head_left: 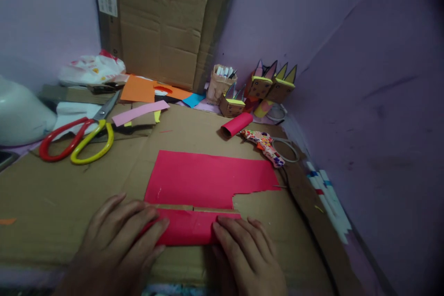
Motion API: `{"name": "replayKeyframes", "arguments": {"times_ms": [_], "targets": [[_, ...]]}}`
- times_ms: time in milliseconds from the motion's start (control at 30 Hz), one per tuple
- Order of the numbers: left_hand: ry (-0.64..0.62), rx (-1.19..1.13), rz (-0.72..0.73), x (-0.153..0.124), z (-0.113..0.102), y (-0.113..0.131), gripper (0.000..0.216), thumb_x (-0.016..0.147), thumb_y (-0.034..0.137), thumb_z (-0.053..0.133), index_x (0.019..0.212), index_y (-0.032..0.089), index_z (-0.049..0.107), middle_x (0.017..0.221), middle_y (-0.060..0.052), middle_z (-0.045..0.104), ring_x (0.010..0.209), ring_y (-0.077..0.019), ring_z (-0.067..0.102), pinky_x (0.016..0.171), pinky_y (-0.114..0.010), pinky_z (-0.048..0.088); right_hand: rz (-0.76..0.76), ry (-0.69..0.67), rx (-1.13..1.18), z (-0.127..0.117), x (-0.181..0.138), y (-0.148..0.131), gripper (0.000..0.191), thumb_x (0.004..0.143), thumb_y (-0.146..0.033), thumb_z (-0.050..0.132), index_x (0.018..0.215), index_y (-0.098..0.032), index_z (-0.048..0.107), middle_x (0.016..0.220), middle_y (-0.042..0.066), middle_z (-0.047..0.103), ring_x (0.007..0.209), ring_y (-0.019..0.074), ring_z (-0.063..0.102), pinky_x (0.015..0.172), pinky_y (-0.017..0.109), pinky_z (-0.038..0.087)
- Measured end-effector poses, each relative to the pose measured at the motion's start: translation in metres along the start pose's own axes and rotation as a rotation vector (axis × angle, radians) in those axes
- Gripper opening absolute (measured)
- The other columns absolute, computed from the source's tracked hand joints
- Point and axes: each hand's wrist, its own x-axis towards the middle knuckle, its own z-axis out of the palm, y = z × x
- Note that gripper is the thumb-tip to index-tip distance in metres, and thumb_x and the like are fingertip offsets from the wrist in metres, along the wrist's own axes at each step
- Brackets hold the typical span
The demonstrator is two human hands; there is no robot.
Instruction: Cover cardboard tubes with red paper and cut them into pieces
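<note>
The left grip [125, 236] rests on the left end of the red flap [189, 229], fingers bent and slightly spread over the paper; its underside is hidden, so whether it closes on the flap cannot be told. The right grip [248, 247] lies on the right end of the same flap, fingers close together and tips on the paper; its thumb is in shadow, so whether it pinches the flap cannot be told either. The flap spans the gap between both grips. Along its far edge, two cardboard strips [173, 206] show end to end, separated by a narrow break. The red sheet [201, 175] lies flat just beyond the grips and adjoins the strips; its near right corner is cut away in a ragged step. The cardboard base [104, 180] lies beneath the paper. Beyond the left grip and to its left, the scissors [100, 127] lie with their red and yellow handles toward it. The pink strip [140, 113] lies farther out from this grip, just right of the scissors. Beyond the right grip, the glue gun [265, 143] points its nozzle at the red tube [237, 125]; its cord [305, 215] runs down to the right of this grip. The markers [326, 201] lie farther right, past the cord.
</note>
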Motion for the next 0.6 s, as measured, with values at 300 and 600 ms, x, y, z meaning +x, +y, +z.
{"name": "replayKeyframes", "arguments": {"times_ms": [300,600], "targets": [[-0.041,-0.024,-0.073,-0.003,-0.001,-0.006,0.02,0.081,0.028,0.051,0.098,0.022,0.06,0.114,-0.009,0.057,0.106,-0.0275,0.052,0.096,-0.045,0.037,0.065,-0.02,-0.021,0.002,-0.007,0.008,0.023,0.09,-0.013,0.047,0.104,-0.025,0.063,0.106,0.007,0.071,0.095,0.0218,0.066,0.087,0.042,0.046],[-0.115,-0.052,-0.108,0.011,-0.006,-0.006,0.052,0.078,0.046,0.057,0.121,0.018,0.048,0.115,-0.008,0.061,0.109,-0.0282,0.051,0.103,-0.042,0.032,0.026,-0.068,0.047,-0.002,-0.006,0.025,0.049,0.081,-0.041,0.062,0.122,-0.015,0.052,0.117,0.015,0.064,0.109,0.0305,0.061,0.097,0.051,0.041]]}}
